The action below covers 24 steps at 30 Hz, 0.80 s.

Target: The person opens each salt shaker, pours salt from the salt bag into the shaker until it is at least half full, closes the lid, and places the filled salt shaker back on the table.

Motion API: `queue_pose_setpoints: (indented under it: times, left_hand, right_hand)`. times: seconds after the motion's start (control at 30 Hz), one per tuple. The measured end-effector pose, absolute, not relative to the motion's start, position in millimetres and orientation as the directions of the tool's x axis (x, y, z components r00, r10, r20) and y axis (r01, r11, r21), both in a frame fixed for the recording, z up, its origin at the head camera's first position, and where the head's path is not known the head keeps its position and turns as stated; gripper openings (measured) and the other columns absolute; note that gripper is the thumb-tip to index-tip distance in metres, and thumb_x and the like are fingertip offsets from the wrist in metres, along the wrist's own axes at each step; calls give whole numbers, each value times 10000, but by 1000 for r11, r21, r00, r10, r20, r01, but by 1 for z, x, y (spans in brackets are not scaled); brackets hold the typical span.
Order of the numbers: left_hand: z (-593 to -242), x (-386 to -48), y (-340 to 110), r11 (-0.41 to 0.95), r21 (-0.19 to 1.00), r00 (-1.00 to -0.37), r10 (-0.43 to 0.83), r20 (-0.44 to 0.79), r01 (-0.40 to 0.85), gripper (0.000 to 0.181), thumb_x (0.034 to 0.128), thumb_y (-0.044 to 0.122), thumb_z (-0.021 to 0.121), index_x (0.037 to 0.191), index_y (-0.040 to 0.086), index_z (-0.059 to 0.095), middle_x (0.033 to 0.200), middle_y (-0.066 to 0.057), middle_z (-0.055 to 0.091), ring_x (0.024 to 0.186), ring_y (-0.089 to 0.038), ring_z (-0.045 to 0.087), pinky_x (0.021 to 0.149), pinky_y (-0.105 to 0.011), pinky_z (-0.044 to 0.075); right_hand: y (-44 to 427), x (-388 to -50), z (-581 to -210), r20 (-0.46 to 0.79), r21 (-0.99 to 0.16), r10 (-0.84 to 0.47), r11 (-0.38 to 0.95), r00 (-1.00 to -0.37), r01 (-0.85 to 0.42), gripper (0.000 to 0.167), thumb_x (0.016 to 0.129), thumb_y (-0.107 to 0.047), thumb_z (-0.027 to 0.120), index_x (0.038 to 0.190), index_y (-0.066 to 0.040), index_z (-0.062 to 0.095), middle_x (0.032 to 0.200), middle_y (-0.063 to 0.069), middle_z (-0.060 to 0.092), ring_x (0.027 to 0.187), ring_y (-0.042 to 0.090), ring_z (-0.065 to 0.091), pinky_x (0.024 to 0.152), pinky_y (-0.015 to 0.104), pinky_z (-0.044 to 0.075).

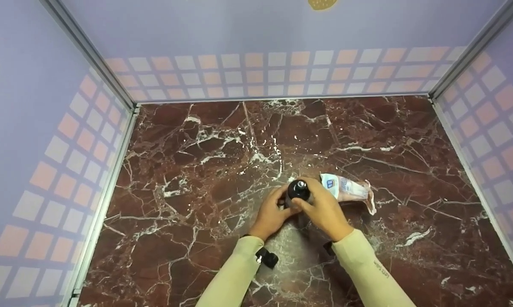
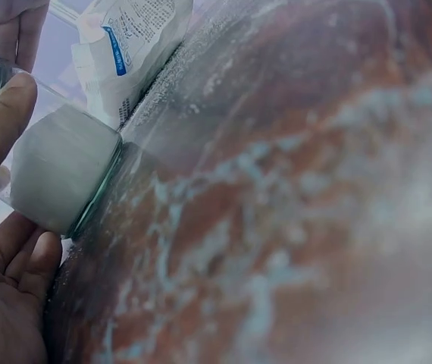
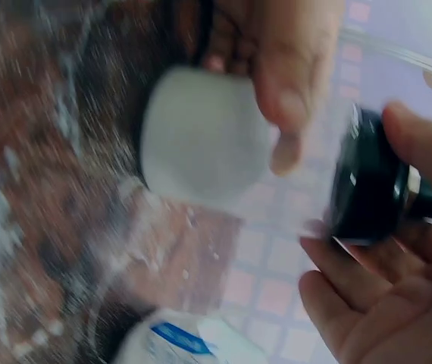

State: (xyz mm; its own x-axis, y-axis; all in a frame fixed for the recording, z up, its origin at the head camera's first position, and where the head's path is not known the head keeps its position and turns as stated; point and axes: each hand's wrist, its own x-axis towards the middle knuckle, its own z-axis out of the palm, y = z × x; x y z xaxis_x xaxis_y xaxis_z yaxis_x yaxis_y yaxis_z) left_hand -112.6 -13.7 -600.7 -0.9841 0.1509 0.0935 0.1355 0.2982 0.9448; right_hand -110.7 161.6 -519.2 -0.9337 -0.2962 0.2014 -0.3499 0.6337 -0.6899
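A clear glass jar [image 2: 68, 163] stands on the marbled table, with white contents in its lower part. My left hand [image 1: 273, 214] holds the jar's side, thumb and fingers around the glass in the left wrist view. On top is a black lid [image 1: 299, 192] with a small shiny knob. My right hand [image 1: 328, 213] grips this lid from the right, its thumb and fingers at the lid's edge in the right wrist view. Whether the lid sits fully down on the rim, I cannot tell. Just beyond the right hand lies a crumpled white packet [image 1: 350, 189] with blue print.
White grains are scattered on the dark red marbled table [image 1: 188, 256]. Lilac panels [image 1: 282, 34] with pink and white squares enclose its back and both sides, with grey metal strips [image 1: 92, 55] at the corners.
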Motion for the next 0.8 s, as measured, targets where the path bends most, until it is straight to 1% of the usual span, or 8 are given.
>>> queue_pose_setpoints:
  times: [0.17, 0.3, 0.5, 0.57, 0.8]
  left_hand:
    - [-601, -113, -15, 292, 945, -983, 154, 103, 145, 705, 827, 358, 868, 1450, 163, 600, 1249, -20, 631, 1095, -135, 597, 954, -290, 527]
    - [-600, -114, -17, 293, 947, -984, 155, 88, 131, 700, 825, 325, 879, 1445, 151, 602, 1255, -25, 625, 1107, -134, 598, 970, -286, 527]
    - [-596, -118, -18, 288, 949, -985, 150, 86, 127, 673, 823, 292, 888, 1427, 169, 617, 1238, -33, 613, 1098, -148, 607, 973, -298, 525]
    - [-596, -119, -18, 290, 949, -986, 145, 84, 124, 679, 814, 279, 890, 1426, 169, 618, 1250, -36, 615, 1109, -155, 607, 986, -313, 519]
    - [-602, -114, -17, 298, 949, -991, 117, 71, 104, 698, 780, 229, 894, 1422, 174, 625, 1298, -48, 632, 1215, -189, 568, 1103, -388, 434]
  right_hand:
    - [158, -109, -523, 252, -690, -245, 633, -936, -351, 602, 852, -217, 836, 1373, -26, 603, 1336, 147, 657, 1247, 335, 623, 1087, 498, 469]
    - [156, -109, -523, 245, -678, -237, 651, -940, -341, 595, 858, -244, 839, 1368, -37, 614, 1314, 139, 668, 1234, 319, 635, 1076, 487, 483]
    - [151, -111, -522, 236, -681, -203, 664, -950, -310, 613, 862, -275, 842, 1381, -45, 608, 1341, 130, 654, 1257, 309, 621, 1069, 490, 484]
    - [150, -112, -523, 232, -681, -187, 670, -955, -296, 634, 852, -282, 851, 1383, -41, 604, 1350, 136, 651, 1257, 314, 621, 1068, 496, 483]
    - [148, -111, -531, 210, -685, -174, 676, -962, -272, 691, 824, -293, 877, 1397, -34, 590, 1380, 163, 638, 1261, 350, 617, 1068, 515, 480]
